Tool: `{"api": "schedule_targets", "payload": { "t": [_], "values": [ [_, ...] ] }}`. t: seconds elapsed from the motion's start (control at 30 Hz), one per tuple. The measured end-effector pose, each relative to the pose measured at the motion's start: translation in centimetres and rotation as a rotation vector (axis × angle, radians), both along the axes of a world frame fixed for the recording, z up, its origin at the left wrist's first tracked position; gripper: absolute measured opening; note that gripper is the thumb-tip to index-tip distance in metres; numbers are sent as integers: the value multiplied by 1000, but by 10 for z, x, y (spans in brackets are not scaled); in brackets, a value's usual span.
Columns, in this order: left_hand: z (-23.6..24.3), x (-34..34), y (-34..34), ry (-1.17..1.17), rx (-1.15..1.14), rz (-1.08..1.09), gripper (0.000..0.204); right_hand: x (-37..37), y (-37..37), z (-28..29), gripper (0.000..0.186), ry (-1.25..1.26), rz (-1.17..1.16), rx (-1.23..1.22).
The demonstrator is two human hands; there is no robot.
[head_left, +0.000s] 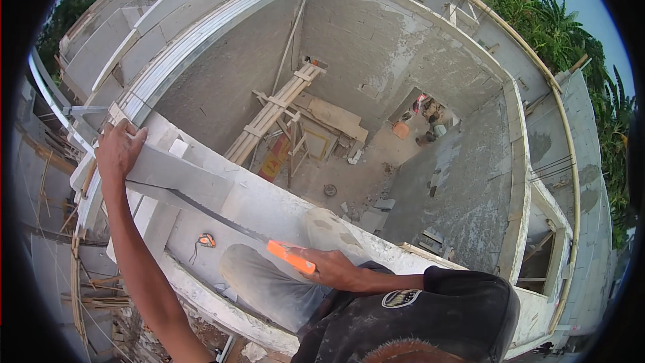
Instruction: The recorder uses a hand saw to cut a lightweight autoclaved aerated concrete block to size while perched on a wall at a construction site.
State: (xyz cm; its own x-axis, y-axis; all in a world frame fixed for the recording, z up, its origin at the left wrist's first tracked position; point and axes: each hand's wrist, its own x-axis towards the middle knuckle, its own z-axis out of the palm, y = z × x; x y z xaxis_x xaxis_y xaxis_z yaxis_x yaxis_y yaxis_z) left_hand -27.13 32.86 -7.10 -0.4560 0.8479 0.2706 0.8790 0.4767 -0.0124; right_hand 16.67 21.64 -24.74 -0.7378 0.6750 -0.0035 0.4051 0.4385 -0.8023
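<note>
Resting left hand [121, 149] on left end of grey block [188, 176], laid over white wall top [272, 203]; cannot tell whether clamped or merely pressing. Near, rightward: orange tape measure [206, 240]. Gripping orange-handled saw [289, 255] firmly in right hand [330, 269], along block's near side. Judged partway; apparently not cut through, depth hidden.

head-worn fisheye, looking down, arm's-length near

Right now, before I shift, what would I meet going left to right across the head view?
Left to right: your left hand, the orange-and-black tape measure, the handsaw's orange handle, your right hand gripping it, then green leafy trees at the far right.
</note>
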Motion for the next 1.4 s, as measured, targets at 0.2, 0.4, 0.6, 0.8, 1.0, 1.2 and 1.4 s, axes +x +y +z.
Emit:
{"api": "schedule_targets", "payload": {
  "t": [0.2,0.4,0.6,0.8,1.0,1.2,1.4],
  "values": [
    [-8,7,-1,-21,5,25,40,-132,72,9,45,17,14,85],
    [-18,-5,10,64,-15,69,54,-82,45,0,42,110,-7,95],
    [0,-6,-19,62,-20,29,49,-51,30,12,43,119,40,93],
    [-21,8,0,12,44,45,48,-150,73,26,40,-136,17,-27],
    [14,2,-5,-81,-50,71,45,-9,26,8,39,64,-28,79],
    [-16,15,15,-14,85,13,45,-172,92,1,43,108,22,224],
    [3,-7,-6,51,39,53,47,-16,21,4,41,24,-29,-45]
  ]
}}
